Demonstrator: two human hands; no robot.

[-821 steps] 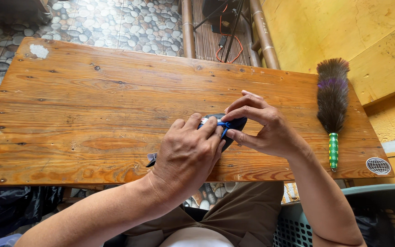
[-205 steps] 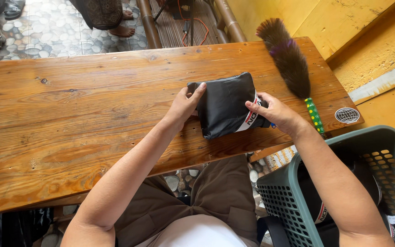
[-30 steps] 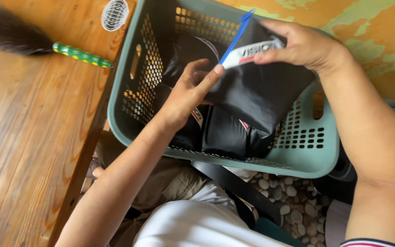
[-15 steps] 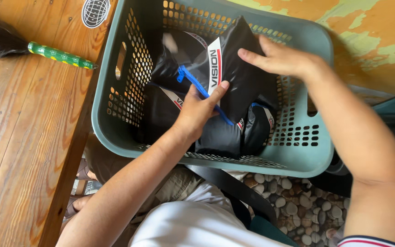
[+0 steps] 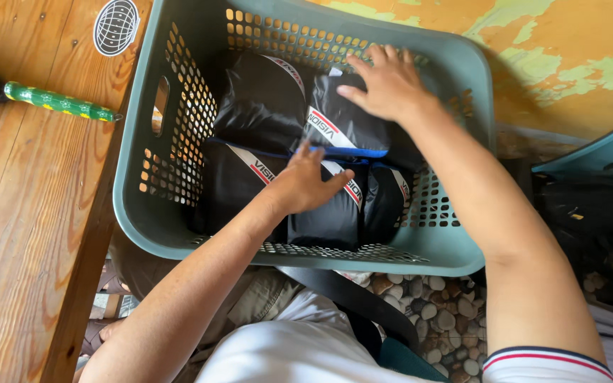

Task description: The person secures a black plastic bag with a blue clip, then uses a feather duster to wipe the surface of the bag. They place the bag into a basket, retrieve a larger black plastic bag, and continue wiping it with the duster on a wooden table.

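A folded black fabric bundle with a white-and-red band and blue edging point(image 5: 345, 122) is pressed flat into a grey-green perforated plastic laundry basket point(image 5: 455, 245) at the centre of the frame. The right hand point(image 5: 389, 86), fingers spread and flat, is laid on the bundle's upper right corner; nothing is gripped by it. The left hand point(image 5: 305, 186), also open-palmed, is rested on a second black folded bundle point(image 5: 321, 216) in the row nearer the bottom of the frame, its fingertips reaching up to the blue edge.

The packing appears well advanced: several similar black bundles are seen filling the basket floor in two rows, and the bundle under the right hand looks set down rather than carried. Whether more are left to be packed cannot be told, as only part of the brown wooden plank table point(image 5: 30, 213) at the left is shown.

The bundle's long axis is judged to run roughly left to right across the frame, with its banded face turned upward and its blue-trimmed edge toward the lower row. A green-and-yellow patterned brush handle point(image 5: 58, 103) is seen lying on the table at upper left.
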